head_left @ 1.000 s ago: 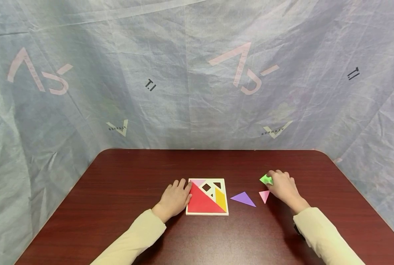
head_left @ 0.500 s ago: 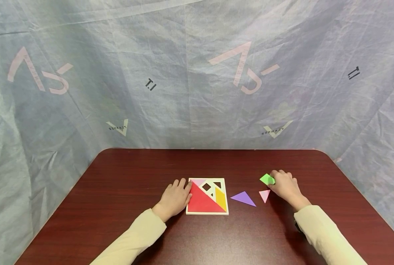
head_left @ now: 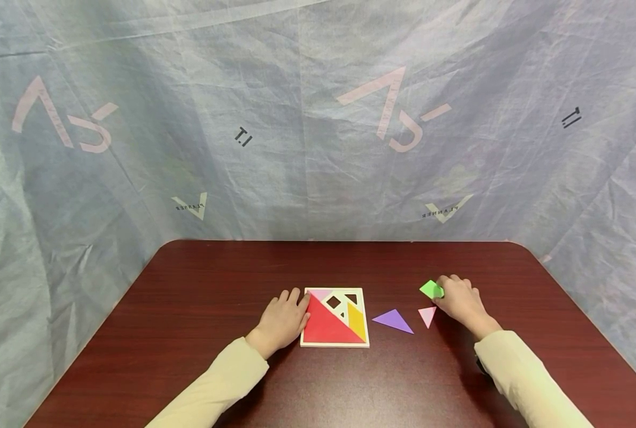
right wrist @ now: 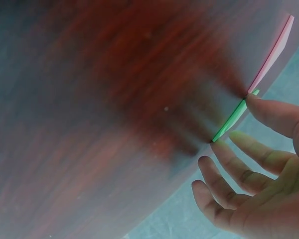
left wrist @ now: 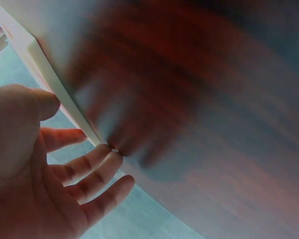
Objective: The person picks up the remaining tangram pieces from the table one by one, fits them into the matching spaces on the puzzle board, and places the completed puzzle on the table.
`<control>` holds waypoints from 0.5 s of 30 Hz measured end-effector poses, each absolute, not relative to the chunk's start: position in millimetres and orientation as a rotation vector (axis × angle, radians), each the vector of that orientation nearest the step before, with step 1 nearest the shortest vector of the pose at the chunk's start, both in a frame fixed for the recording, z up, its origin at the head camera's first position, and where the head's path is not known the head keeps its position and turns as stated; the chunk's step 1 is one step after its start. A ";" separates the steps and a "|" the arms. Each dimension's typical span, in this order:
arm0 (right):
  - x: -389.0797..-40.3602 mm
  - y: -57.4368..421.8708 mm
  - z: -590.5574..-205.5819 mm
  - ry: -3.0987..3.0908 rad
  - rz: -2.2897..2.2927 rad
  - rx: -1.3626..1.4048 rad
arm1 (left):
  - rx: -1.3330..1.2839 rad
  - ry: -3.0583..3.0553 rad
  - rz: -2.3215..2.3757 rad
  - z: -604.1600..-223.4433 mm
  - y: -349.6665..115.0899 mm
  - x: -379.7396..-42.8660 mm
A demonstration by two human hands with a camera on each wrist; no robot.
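A square white tangram board lies mid-table. Set in it are red, yellow and pale pink pieces, beside dark cut-outs. My left hand rests along the board's left side; in the left wrist view its thumb and forefinger touch the board's edge, the other fingers loosely extended. To the right, my right hand pinches a green square tile at its near right side, between thumb and fingers. The right wrist view has the green tile edge-on, low at the tabletop.
Just in front of the green tile lies a small pink triangle. A purple triangle sits between it and the board. The dark red wooden table ends at a grey fabric curtain behind and at both sides.
My right hand has shifted slightly right and back off the green tile's top, so more of the tile shows. The left hand and board have stayed in place.
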State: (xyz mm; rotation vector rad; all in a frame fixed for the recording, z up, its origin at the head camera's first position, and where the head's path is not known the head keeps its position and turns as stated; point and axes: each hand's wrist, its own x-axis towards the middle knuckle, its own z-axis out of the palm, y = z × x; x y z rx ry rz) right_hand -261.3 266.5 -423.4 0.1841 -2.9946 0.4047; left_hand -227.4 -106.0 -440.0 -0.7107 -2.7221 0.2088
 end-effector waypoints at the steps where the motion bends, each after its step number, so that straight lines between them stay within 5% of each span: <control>1: -261.5 266.4 -423.6 -2.995 0.404 0.183 | -0.712 -2.724 0.205 -440.3 -106.1 -227.6; 15: -264.0 265.3 -426.1 -2.973 0.421 0.150 | -0.704 -2.741 0.201 -443.0 -106.3 -229.6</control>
